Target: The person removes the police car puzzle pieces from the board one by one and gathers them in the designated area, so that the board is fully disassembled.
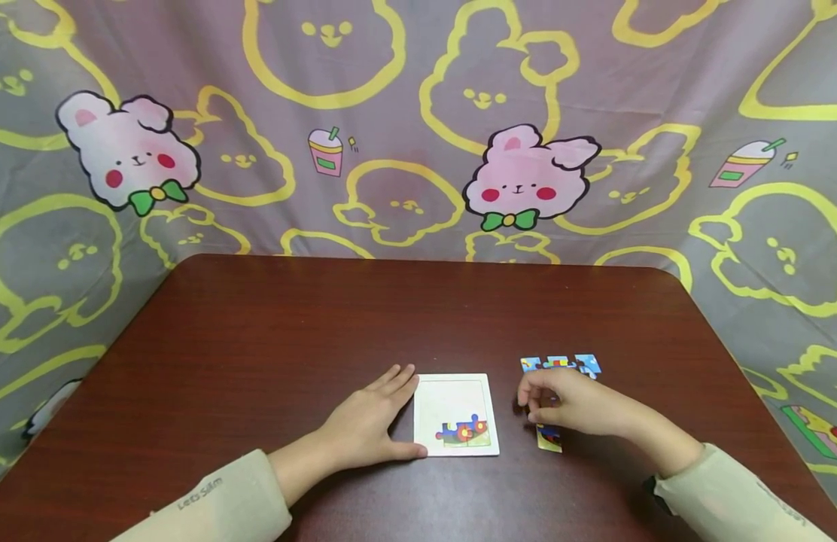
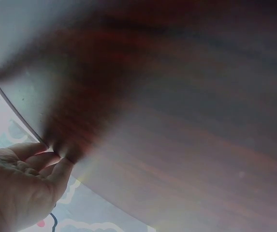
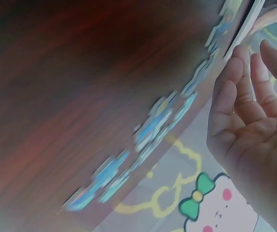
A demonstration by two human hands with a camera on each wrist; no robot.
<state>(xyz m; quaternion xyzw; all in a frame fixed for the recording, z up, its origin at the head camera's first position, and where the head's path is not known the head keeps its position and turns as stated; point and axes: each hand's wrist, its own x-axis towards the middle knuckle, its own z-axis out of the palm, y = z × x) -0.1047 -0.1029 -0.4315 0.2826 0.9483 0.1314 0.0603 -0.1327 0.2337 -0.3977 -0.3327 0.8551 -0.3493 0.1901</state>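
Note:
A square white puzzle board [image 1: 450,399] lies on the table, with a few joined puzzle pieces [image 1: 467,432] in its lower right corner showing red round shapes. My left hand [image 1: 364,425] rests at the board's left edge, fingers stretched, thumb at the near corner; the left wrist view shows these fingers [image 2: 56,169] along the edge. Over the loose puzzle pieces [image 1: 587,363] to the right of the board hovers my right hand [image 1: 581,403], partly covering them. In the right wrist view its fingers [image 3: 220,104] are loosely bent, the thumb stands apart, and nothing is between them.
The dark reddish-brown table [image 1: 290,331] has rounded far corners. Behind it and at both sides hangs a curtain [image 1: 391,120] printed with cartoon rabbits. One loose piece [image 1: 549,439] lies nearest the person, just below the right hand.

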